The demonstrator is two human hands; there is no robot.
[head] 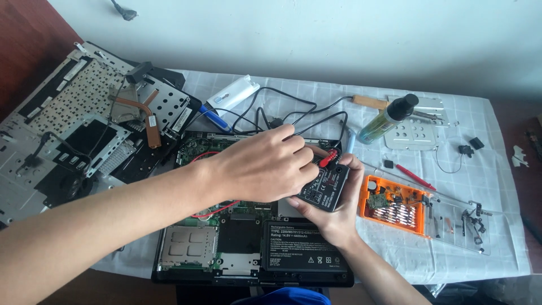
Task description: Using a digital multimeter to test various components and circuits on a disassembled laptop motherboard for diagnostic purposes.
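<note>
From my head camera, my right hand [330,217] cups a small black multimeter [326,186] from below, fingers curled around its lower edge, above the middle of the opened laptop [237,237]. My left hand [265,166] lies over the meter's top, fingers bent and pinched on the red probe plug [328,158] at its upper end. Black leads [293,113] loop toward the far edge of the white cloth [480,186]. Just right of the meter sits an orange screwdriver-bit case [393,204]; a green spray bottle [387,118] lies near the cloth's far edge. The detached keyboard frame [62,107] rests at the cloth's left edge.
</note>
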